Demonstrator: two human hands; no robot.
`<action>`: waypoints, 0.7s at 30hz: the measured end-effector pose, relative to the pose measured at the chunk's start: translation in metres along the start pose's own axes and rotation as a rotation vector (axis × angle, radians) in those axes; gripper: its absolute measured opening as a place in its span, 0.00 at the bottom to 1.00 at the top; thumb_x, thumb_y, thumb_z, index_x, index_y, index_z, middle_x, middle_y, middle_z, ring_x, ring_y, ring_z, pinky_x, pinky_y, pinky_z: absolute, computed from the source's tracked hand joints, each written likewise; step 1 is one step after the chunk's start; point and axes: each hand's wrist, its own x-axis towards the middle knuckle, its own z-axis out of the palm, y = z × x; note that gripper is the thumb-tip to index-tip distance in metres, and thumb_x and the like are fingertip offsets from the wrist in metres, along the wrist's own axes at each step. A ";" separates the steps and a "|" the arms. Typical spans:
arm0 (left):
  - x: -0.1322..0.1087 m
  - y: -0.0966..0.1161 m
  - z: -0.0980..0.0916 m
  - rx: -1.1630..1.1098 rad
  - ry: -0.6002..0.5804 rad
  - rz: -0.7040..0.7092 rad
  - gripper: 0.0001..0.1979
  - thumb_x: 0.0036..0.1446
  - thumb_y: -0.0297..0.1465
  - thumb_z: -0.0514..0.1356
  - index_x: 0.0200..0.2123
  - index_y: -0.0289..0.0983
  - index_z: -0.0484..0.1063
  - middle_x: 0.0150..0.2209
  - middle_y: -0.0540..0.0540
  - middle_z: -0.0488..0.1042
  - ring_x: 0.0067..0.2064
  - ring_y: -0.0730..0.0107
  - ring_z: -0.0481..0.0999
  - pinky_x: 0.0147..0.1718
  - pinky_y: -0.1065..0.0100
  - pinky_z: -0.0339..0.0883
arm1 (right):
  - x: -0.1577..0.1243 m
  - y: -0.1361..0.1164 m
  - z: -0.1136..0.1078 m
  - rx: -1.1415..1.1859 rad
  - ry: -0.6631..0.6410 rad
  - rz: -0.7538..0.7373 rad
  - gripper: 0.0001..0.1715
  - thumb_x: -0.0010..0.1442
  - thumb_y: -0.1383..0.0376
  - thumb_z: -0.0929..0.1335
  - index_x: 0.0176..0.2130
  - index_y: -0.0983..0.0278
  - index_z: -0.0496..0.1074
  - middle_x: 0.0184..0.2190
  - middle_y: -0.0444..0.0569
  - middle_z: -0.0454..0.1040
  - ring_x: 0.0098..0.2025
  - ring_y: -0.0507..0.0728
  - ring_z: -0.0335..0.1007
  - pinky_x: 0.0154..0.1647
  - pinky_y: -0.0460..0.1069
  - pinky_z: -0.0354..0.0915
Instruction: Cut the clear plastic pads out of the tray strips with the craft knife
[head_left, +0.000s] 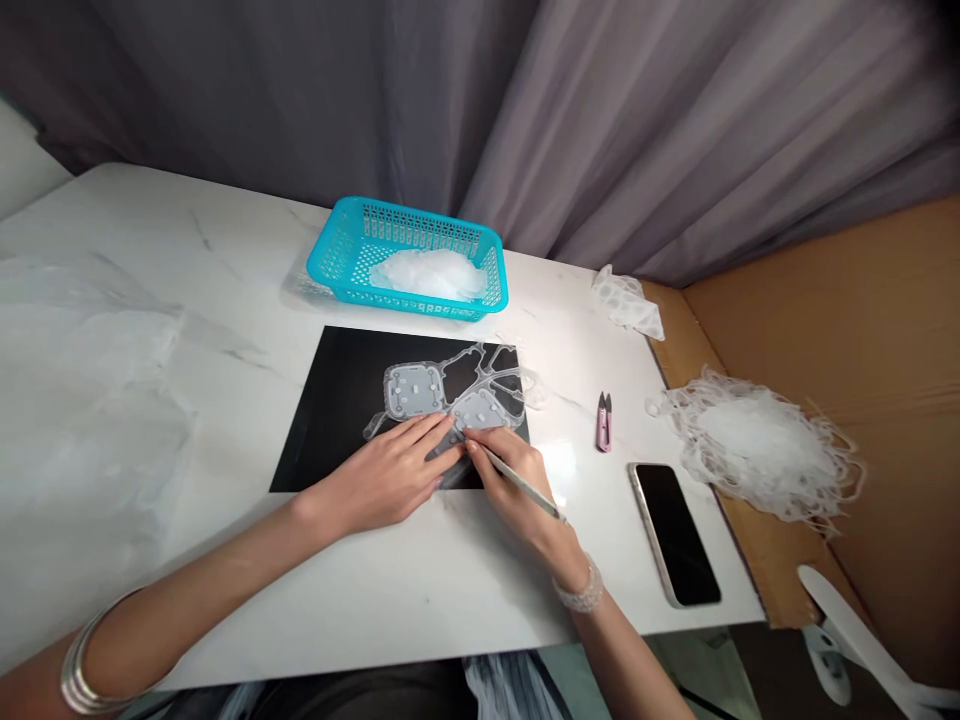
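Silicone sheet (450, 395), pale and translucent with two square moulded pads still joined by thin webbing, lies on a black mat (337, 420) in the middle of the white table (150, 330). Left hand (390, 470) rests flat on its near edge, fingers stretched out and together, pinning it down and gripping nothing. Right hand (510, 480) is closed in a pen grip round a slim tool (517, 483), whose tip meets the near-right pad just beside the left fingertips (whether it is a blade or a pick is too small to tell).

The step in hand looks like trimming: freeing a pad from the surrounding flash. The next move probably calls for steady downward pressure from the flat hand while the tip follows the pad's outline, keeping clear of the fingertips so close by.

Right of the mat lie small pink snips (604, 421), then a dark phone (673, 533) face up. Farther right, a loose heap of stringy white offcuts (757, 440) sits at the table's edge beside cardboard (862, 330); a smaller crumpled piece (626, 300) lies at the far right. Beyond the mat, a teal basket (352, 245) holds a mound of pale, translucent pieces (431, 272), likely the same material.
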 end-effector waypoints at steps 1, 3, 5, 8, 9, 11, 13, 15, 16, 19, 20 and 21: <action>0.000 0.000 0.001 -0.010 0.003 0.000 0.23 0.66 0.30 0.54 0.63 0.39 0.67 0.70 0.36 0.55 0.72 0.47 0.51 0.69 0.46 0.44 | 0.001 0.000 0.001 -0.013 -0.001 -0.005 0.14 0.70 0.61 0.64 0.46 0.56 0.80 0.41 0.52 0.81 0.43 0.62 0.76 0.49 0.57 0.70; -0.001 -0.001 0.002 -0.048 0.017 -0.002 0.24 0.65 0.30 0.55 0.64 0.39 0.67 0.70 0.37 0.56 0.72 0.47 0.51 0.69 0.47 0.44 | 0.004 0.000 0.003 -0.058 -0.011 -0.017 0.14 0.70 0.62 0.64 0.46 0.57 0.80 0.41 0.53 0.81 0.42 0.62 0.76 0.49 0.57 0.70; -0.001 -0.001 0.003 -0.095 0.041 -0.004 0.24 0.65 0.29 0.55 0.63 0.39 0.68 0.70 0.37 0.56 0.72 0.47 0.52 0.69 0.46 0.44 | 0.005 -0.001 0.005 -0.113 -0.019 -0.036 0.14 0.70 0.63 0.64 0.46 0.57 0.79 0.40 0.53 0.80 0.42 0.63 0.75 0.48 0.57 0.70; -0.001 0.000 0.003 -0.090 0.065 -0.003 0.24 0.64 0.29 0.56 0.63 0.39 0.68 0.69 0.37 0.58 0.72 0.47 0.53 0.69 0.46 0.44 | 0.000 -0.002 0.005 -0.174 -0.019 -0.075 0.14 0.70 0.65 0.63 0.47 0.59 0.77 0.40 0.54 0.79 0.43 0.62 0.75 0.47 0.57 0.70; -0.001 0.001 0.003 -0.055 0.066 0.001 0.23 0.65 0.29 0.56 0.63 0.39 0.68 0.69 0.37 0.58 0.72 0.47 0.53 0.69 0.46 0.45 | -0.004 -0.001 0.004 -0.189 -0.017 -0.092 0.13 0.71 0.66 0.62 0.47 0.59 0.76 0.40 0.54 0.78 0.43 0.62 0.74 0.46 0.56 0.71; -0.001 0.002 0.003 0.083 0.047 0.022 0.23 0.66 0.30 0.54 0.63 0.36 0.67 0.69 0.35 0.59 0.71 0.47 0.54 0.69 0.46 0.47 | -0.012 0.001 0.004 -0.217 0.002 -0.149 0.12 0.71 0.68 0.62 0.47 0.60 0.74 0.40 0.54 0.77 0.42 0.60 0.74 0.43 0.55 0.71; -0.001 0.004 0.002 0.293 0.004 0.058 0.23 0.68 0.30 0.52 0.64 0.32 0.65 0.68 0.31 0.59 0.71 0.46 0.55 0.68 0.46 0.50 | -0.017 0.005 0.005 -0.279 0.020 -0.233 0.12 0.70 0.71 0.61 0.47 0.62 0.72 0.39 0.54 0.77 0.40 0.59 0.73 0.40 0.54 0.72; 0.000 0.004 0.002 0.501 -0.042 0.105 0.23 0.69 0.30 0.51 0.64 0.28 0.65 0.68 0.28 0.60 0.70 0.45 0.57 0.67 0.47 0.53 | -0.017 0.008 0.008 -0.401 0.033 -0.342 0.11 0.70 0.72 0.61 0.46 0.64 0.72 0.35 0.54 0.76 0.39 0.60 0.72 0.38 0.54 0.72; 0.000 0.004 0.002 0.582 -0.056 0.130 0.23 0.69 0.30 0.51 0.63 0.27 0.65 0.67 0.28 0.61 0.69 0.44 0.59 0.66 0.48 0.55 | -0.015 0.009 0.010 -0.475 0.036 -0.397 0.11 0.70 0.72 0.61 0.46 0.66 0.72 0.33 0.54 0.76 0.39 0.60 0.72 0.38 0.54 0.73; 0.000 0.003 0.002 0.695 -0.039 0.179 0.21 0.70 0.30 0.50 0.60 0.26 0.69 0.64 0.28 0.66 0.68 0.44 0.63 0.65 0.50 0.59 | -0.006 0.010 0.013 -0.636 0.027 -0.519 0.12 0.70 0.73 0.61 0.45 0.70 0.73 0.30 0.54 0.75 0.40 0.62 0.72 0.39 0.55 0.73; -0.001 0.002 0.002 0.697 -0.024 0.186 0.21 0.70 0.30 0.50 0.59 0.26 0.70 0.64 0.28 0.67 0.67 0.45 0.63 0.64 0.51 0.59 | -0.004 0.011 0.013 -0.652 0.015 -0.533 0.12 0.70 0.72 0.61 0.45 0.71 0.73 0.31 0.54 0.75 0.41 0.62 0.72 0.39 0.55 0.73; -0.001 0.001 0.002 0.691 -0.011 0.189 0.21 0.70 0.30 0.50 0.59 0.27 0.70 0.64 0.28 0.67 0.67 0.45 0.64 0.64 0.51 0.59 | -0.003 0.012 0.013 -0.649 0.002 -0.533 0.12 0.71 0.72 0.61 0.46 0.71 0.73 0.32 0.55 0.75 0.40 0.62 0.72 0.39 0.55 0.73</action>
